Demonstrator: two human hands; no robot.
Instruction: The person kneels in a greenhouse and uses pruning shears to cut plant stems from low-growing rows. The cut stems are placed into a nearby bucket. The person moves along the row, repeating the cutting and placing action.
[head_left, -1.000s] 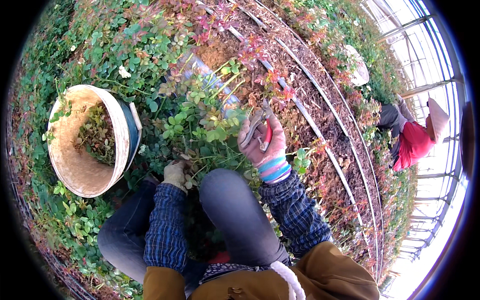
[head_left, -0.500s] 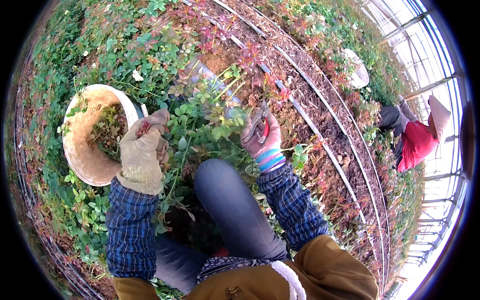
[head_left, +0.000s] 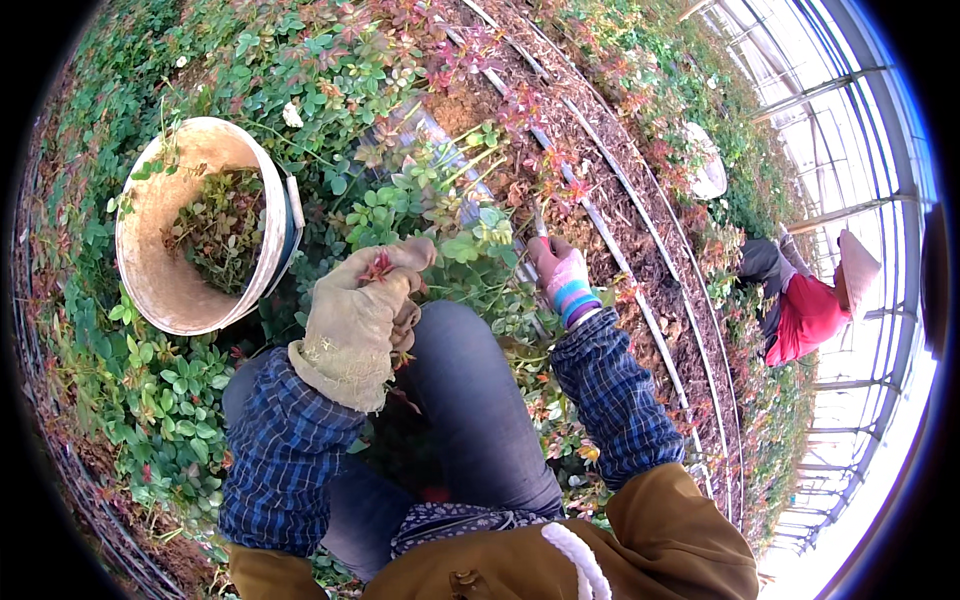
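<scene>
My left hand (head_left: 352,322), in a worn beige glove, is closed around a small bunch of reddish leafy cuttings (head_left: 380,266) above my knee. My right hand (head_left: 566,276), in a pink glove with a blue striped cuff, grips pruning shears. Only a short part of the pruning shears (head_left: 540,220) shows past the fingers; the handles are hidden in the palm. Between and beyond my hands stand leafy rose bushes (head_left: 390,212) with green and reddish shoots. A dirty white bucket (head_left: 138,262) leans among the plants at the left, with a heap of cut leaves (head_left: 222,230) inside.
Pale irrigation pipes (head_left: 622,258) run along the mulched path (head_left: 665,310) at the right. Beyond it, a person (head_left: 812,305) in a red top and conical hat is near another white bucket (head_left: 708,165). Metal greenhouse framing (head_left: 850,205) rises at the far right.
My left hand has moved away from the bucket, rightward over my knee, still holding the cuttings. My right hand has shifted right and turned, so the shears show less.
</scene>
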